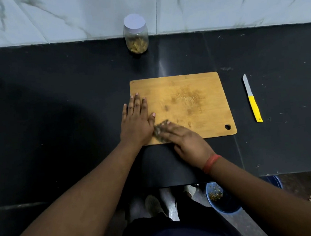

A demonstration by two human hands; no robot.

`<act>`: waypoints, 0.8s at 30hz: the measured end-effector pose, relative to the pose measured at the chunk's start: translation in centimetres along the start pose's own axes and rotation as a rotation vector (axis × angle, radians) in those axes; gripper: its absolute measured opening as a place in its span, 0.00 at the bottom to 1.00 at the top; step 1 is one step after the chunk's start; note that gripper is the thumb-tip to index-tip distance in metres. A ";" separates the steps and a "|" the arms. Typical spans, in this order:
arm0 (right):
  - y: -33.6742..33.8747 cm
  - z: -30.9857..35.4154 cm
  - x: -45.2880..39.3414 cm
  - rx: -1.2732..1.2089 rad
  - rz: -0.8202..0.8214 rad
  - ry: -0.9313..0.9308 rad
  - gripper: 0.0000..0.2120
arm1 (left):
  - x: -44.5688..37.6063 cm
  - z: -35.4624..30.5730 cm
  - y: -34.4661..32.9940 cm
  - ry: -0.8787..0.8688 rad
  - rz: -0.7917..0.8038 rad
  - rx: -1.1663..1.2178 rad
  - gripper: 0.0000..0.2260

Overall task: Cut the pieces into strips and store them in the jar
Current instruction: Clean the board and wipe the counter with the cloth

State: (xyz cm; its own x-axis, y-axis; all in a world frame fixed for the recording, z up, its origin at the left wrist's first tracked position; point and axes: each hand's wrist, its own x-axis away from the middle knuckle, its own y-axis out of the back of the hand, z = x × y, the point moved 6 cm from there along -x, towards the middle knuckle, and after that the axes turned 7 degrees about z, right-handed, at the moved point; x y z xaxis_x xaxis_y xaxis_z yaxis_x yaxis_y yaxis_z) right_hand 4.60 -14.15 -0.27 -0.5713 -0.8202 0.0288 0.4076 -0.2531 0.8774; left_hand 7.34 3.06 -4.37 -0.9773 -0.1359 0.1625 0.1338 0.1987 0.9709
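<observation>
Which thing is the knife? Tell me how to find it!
Find the wooden cutting board on the black counter. Look just past its right edge: the knife lies there alone, touched by neither hand. It is the only thing with a bright yellow handle and a grey blade.

1. Table (73, 91): dark stone, polished, glossy, with faint reflections.
2. Board (187, 103): wood, matt, its surface scored and stained.
3. Jar (136, 38): clear plastic or glass, with a smooth pale lid.
4. Knife (252, 98): bare metal blade, glossy yellow plastic handle.
5. Wall (216, 3): marble-look tiles, smooth, slight sheen.
6. Scrubber (160, 131): rough grey pad, blurred.
</observation>
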 end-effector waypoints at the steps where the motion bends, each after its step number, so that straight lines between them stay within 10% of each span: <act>1: 0.3 0.1 0.4 -0.054 0.032 0.043 0.28 | -0.1 0.0 0.1 -0.002 -0.014 -0.004 0.31; 10: 9.9 -14.2 -8.9 -0.142 -0.254 -0.581 0.28 | 0.1 0.0 0.2 0.012 -0.008 0.003 0.31; 24: 0.9 -0.4 1.6 -0.030 0.134 0.253 0.22 | 0.0 0.0 0.1 0.033 -0.007 -0.020 0.30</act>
State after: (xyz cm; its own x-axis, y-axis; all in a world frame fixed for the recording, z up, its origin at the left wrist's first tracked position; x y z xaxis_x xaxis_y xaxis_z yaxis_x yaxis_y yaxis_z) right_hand 4.33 -15.91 0.40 -0.3165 -0.9484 0.0197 0.4904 -0.1458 0.8592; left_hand 7.36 3.05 -4.31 -0.9722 -0.1695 0.1612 0.1306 0.1787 0.9752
